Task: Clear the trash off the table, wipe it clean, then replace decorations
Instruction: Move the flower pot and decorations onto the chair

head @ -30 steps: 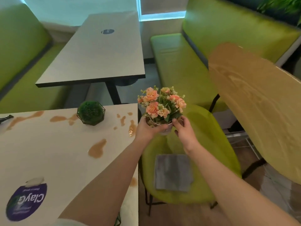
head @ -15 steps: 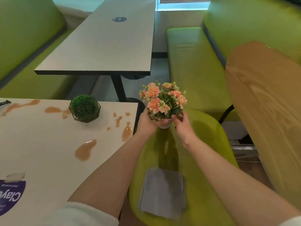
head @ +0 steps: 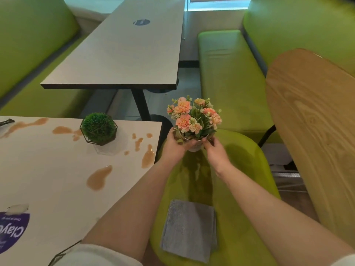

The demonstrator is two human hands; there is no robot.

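Observation:
A small white pot of peach-coloured flowers [head: 194, 120] is held between my left hand [head: 175, 146] and my right hand [head: 216, 152], just right of the white table [head: 48, 179] and over the far part of a green chair seat [head: 242, 156]. Whether the pot rests on the seat I cannot tell. On the table stands a round green plant in a black wire frame [head: 99, 128]. Brown liquid spills [head: 99, 177] are spread over the tabletop. A folded grey cloth [head: 189, 230] lies on the chair seat near me.
The chair's wooden backrest [head: 315, 131] rises at the right. A second grey table [head: 123, 52] stands beyond, flanked by green benches [head: 228, 77]. A purple round sticker [head: 13, 231] and a scrap of white paper [head: 17, 208] are on the near left of the white table.
Both hands carried the flower pot slightly lower, toward the chair seat, and the camera tilted down and closer. The grip on the pot is unchanged.

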